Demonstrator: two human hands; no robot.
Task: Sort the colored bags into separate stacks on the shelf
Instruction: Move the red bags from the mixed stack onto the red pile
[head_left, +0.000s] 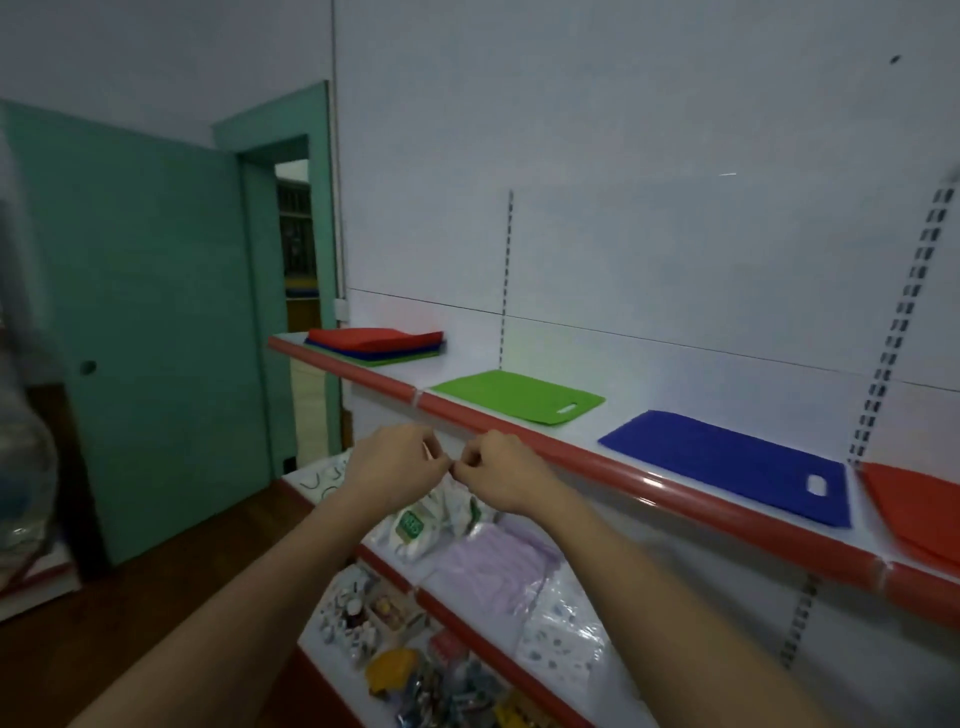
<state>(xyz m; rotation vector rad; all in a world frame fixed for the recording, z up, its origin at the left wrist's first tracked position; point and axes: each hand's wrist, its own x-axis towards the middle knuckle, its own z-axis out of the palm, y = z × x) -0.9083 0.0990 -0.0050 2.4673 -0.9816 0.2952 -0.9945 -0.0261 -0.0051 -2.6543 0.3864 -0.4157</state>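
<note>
1. The left hand (392, 467) and right hand (501, 475) meet fingertip to fingertip below the shelf (571, 457) edge, fingers curled; whether they pinch anything cannot be told.
2. On the shelf lie a red bag (919, 509), a blue bag (727, 462) and a green bag (519, 395), apart from one another.
3. Farthest left sits the mixed stack (374, 343), red on top.
</note>
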